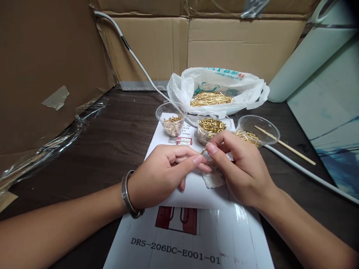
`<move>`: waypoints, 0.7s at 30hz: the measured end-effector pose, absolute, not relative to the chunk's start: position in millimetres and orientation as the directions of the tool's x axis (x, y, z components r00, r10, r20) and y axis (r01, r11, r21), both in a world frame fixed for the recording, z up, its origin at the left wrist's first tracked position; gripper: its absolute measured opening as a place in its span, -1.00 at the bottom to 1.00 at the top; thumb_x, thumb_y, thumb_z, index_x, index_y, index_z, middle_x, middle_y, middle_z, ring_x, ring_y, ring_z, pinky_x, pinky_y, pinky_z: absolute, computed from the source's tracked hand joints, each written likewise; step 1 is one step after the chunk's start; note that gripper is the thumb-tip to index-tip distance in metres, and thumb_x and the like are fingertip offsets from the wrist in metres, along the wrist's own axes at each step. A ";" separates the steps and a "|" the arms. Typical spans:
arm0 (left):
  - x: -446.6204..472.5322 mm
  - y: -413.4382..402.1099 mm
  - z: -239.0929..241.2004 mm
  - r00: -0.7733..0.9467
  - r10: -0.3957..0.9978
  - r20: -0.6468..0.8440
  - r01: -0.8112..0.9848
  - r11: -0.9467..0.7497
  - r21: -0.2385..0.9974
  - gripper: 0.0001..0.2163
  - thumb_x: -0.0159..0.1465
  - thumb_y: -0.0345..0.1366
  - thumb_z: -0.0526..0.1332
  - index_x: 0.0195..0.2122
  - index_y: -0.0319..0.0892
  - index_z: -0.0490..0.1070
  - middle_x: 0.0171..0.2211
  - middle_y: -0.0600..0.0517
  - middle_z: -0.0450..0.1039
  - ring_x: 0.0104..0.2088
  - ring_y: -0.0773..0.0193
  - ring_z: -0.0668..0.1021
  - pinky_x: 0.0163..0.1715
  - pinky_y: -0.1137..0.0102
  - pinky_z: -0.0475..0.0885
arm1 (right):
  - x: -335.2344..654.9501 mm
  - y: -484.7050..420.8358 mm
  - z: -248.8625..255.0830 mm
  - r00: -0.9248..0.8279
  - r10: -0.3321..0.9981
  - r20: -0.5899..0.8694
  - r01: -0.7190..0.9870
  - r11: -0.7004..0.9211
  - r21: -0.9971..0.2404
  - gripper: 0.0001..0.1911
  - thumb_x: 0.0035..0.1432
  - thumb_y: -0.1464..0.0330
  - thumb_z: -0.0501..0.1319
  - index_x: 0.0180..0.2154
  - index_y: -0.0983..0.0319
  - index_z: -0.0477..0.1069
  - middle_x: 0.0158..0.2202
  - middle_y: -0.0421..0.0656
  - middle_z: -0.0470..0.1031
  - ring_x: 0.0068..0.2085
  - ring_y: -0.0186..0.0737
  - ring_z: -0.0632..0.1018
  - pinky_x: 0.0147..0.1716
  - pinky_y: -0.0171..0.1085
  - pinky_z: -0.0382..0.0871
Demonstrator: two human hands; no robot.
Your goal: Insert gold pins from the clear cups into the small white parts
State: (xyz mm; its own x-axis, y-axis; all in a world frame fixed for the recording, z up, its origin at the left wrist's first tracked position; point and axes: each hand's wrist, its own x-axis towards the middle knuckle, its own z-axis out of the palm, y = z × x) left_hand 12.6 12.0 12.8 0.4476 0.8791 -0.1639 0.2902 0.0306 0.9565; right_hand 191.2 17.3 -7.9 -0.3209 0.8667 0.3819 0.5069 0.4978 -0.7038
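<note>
– Pinching what?
– Right hand (241,172) nips a gold pin (203,151) above the sheet (193,188). Left hand (162,173), thumb and finger pressed together, touches its lower end.
– Around them?
– Cups (211,129) at twelve o'clock, bag (218,86) beyond, stick (286,145) at two.

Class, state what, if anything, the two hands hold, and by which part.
A small brass pin, pinched between the fingertips of the left hand and the right hand; which end each grips is hidden.
</note>
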 end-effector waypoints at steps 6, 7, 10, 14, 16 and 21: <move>12.5 13.4 14.4 0.455 0.875 -0.164 0.291 0.027 0.956 -0.78 0.28 -0.27 0.12 -0.28 -0.26 0.52 -0.73 0.15 0.30 -0.69 0.51 0.32 -0.66 0.62 0.24 | 191.9 16.3 -7.2 -0.319 0.869 0.379 0.494 0.494 -0.716 -0.82 0.26 0.31 0.06 -0.40 0.22 0.24 -0.55 -0.31 0.30 -0.52 -0.42 0.30 -0.49 -0.36 0.13; 12.6 13.7 14.9 0.453 0.875 -0.172 0.301 0.032 0.953 -0.78 0.28 -0.27 0.12 -0.28 -0.27 0.52 -0.72 0.15 0.32 -0.69 0.51 0.33 -0.66 0.61 0.25 | 191.9 16.1 -6.9 -0.318 0.869 0.380 0.493 0.494 -0.717 -0.83 0.25 0.31 0.06 -0.39 0.22 0.25 -0.55 -0.32 0.30 -0.52 -0.42 0.29 -0.50 -0.36 0.13; 13.1 14.3 15.6 0.443 0.878 -0.184 0.317 0.039 0.948 -0.78 0.27 -0.26 0.13 -0.29 -0.29 0.50 -0.70 0.14 0.34 -0.69 0.50 0.34 -0.65 0.60 0.27 | 191.7 15.8 -6.7 -0.309 0.866 0.393 0.496 0.500 -0.711 -0.83 0.25 0.32 0.06 -0.39 0.22 0.26 -0.55 -0.32 0.30 -0.52 -0.43 0.30 -0.50 -0.37 0.13; 13.8 14.4 14.4 0.431 0.886 -0.171 0.307 0.034 0.951 -0.80 0.26 -0.26 0.14 -0.29 -0.29 0.49 -0.74 0.17 0.29 -0.70 0.51 0.33 -0.67 0.61 0.26 | 191.0 15.7 -7.1 -0.296 0.864 0.408 0.489 0.504 -0.712 -0.85 0.25 0.33 0.07 -0.38 0.22 0.26 -0.55 -0.31 0.32 -0.53 -0.43 0.31 -0.50 -0.37 0.14; 14.2 14.4 13.3 0.431 0.887 -0.167 0.299 0.034 0.954 -0.80 0.26 -0.27 0.14 -0.28 -0.29 0.49 -0.74 0.18 0.29 -0.70 0.52 0.33 -0.67 0.63 0.25 | 190.7 15.5 -7.1 -0.291 0.865 0.408 0.481 0.501 -0.719 -0.87 0.24 0.34 0.08 -0.38 0.22 0.26 -0.54 -0.32 0.33 -0.52 -0.44 0.34 -0.48 -0.37 0.16; 14.0 13.9 12.9 0.421 0.892 -0.162 0.287 0.038 0.957 -0.82 0.27 -0.30 0.14 -0.32 -0.27 0.48 -0.74 0.19 0.28 -0.71 0.54 0.31 -0.69 0.66 0.23 | 189.4 15.2 -7.0 -0.271 0.855 0.442 0.469 0.518 -0.715 -0.92 0.21 0.36 0.13 -0.33 0.23 0.27 -0.54 -0.34 0.36 -0.55 -0.49 0.36 -0.50 -0.41 0.19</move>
